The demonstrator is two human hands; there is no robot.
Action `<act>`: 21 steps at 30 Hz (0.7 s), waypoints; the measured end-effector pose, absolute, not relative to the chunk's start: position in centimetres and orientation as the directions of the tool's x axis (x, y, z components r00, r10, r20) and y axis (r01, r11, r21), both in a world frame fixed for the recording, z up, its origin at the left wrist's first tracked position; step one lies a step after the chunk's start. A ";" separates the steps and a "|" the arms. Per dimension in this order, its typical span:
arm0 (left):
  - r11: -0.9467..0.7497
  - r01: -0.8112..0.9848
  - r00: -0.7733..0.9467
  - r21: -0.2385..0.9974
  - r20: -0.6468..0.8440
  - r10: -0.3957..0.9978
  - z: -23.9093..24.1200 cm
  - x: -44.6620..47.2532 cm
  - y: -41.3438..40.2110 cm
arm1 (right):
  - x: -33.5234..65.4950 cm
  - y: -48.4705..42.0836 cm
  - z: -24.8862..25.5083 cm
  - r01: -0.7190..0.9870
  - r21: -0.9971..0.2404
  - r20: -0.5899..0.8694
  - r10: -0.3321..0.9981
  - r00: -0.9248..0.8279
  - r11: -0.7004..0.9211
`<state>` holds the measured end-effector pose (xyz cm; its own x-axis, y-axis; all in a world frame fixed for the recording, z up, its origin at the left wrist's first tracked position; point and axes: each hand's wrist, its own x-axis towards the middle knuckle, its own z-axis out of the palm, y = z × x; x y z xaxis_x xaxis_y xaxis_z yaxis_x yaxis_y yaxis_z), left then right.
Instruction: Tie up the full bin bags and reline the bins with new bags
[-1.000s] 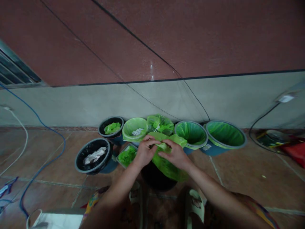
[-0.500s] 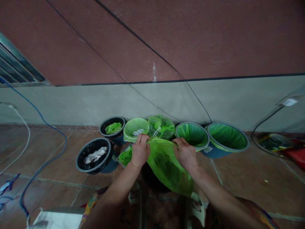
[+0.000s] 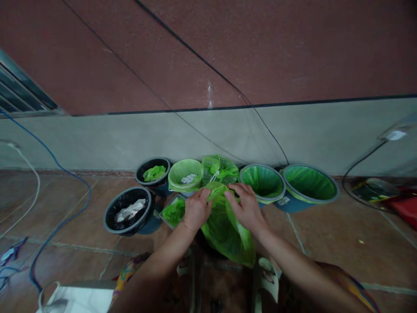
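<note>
My left hand (image 3: 196,210) and my right hand (image 3: 245,207) both pinch the top edge of a thin green plastic bag (image 3: 224,232). The bag hangs down between them over a dark bin whose rim is mostly hidden under it. The two hands are close together, with the bag's mouth bunched between the fingers. Just beyond the hands stands a tied, filled green bag (image 3: 219,169).
Several bins line the wall: two black ones (image 3: 128,212) (image 3: 153,171) at left, a green-lined one (image 3: 184,174), and two blue green-lined ones (image 3: 262,182) (image 3: 309,184) at right. A small tray of green bags (image 3: 173,211) lies on the tiled floor. Cables (image 3: 57,226) trail at left.
My hands first spread apart and pulled the bag's mouth wide, then came back together, gathering the top of the bag between them.
</note>
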<state>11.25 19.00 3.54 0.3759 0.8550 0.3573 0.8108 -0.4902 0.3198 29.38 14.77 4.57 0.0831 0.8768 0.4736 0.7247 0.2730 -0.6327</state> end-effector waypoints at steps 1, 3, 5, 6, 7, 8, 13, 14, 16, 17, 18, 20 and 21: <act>-0.511 0.802 0.397 0.308 0.364 0.842 3.5 11.3 18.9 | 29.6 14.9 4.6 0.725 -0.638 0.490 0.863 0.120 0.261; -0.547 0.787 0.433 0.285 0.377 0.819 3.6 11.4 18.7 | 29.9 15.2 4.7 0.722 -0.631 0.518 0.847 0.119 0.284; -0.575 0.771 0.457 0.274 0.391 0.799 3.6 11.4 18.7 | 30.0 15.4 4.6 0.715 -0.608 0.519 0.855 0.027 0.346; -0.587 0.762 0.466 0.274 0.398 0.790 3.6 11.4 18.7 | 30.0 15.4 4.5 0.710 -0.597 0.508 0.861 -0.026 0.374; -0.598 0.753 0.474 0.272 0.406 0.782 3.6 11.4 18.7 | 29.9 15.4 4.3 0.706 -0.589 0.495 0.866 -0.069 0.393; -0.608 0.748 0.482 0.267 0.412 0.773 3.5 11.5 18.7 | 29.8 15.4 4.2 0.706 -0.584 0.485 0.870 -0.092 0.401; -0.600 0.759 0.485 0.253 0.396 0.780 3.3 11.7 18.7 | 29.4 15.4 3.8 0.636 -0.653 0.492 0.869 -0.056 0.410; -0.581 0.768 0.473 0.269 0.372 0.798 3.3 11.7 18.8 | 29.3 15.3 3.8 0.601 -0.686 0.493 0.869 -0.031 0.411; -0.519 0.796 0.439 0.311 0.293 0.849 3.3 11.8 18.9 | 29.3 15.3 4.0 0.525 -0.745 0.494 0.869 0.020 0.412; -0.480 0.811 0.419 0.335 0.241 0.876 3.2 11.8 18.9 | 29.2 15.3 4.0 0.494 -0.764 0.496 0.867 0.040 0.415; -0.436 0.825 0.395 0.359 0.185 0.900 3.2 11.9 19.0 | 29.2 15.3 4.1 0.468 -0.778 0.499 0.865 0.055 0.419; -0.344 0.847 0.340 0.405 0.085 0.937 3.1 11.9 19.2 | 29.2 15.2 4.1 0.414 -0.805 0.493 0.867 0.070 0.425; -0.301 0.852 0.313 0.428 0.044 0.949 3.1 11.9 19.3 | 29.2 15.2 4.0 0.383 -0.822 0.484 0.872 0.078 0.422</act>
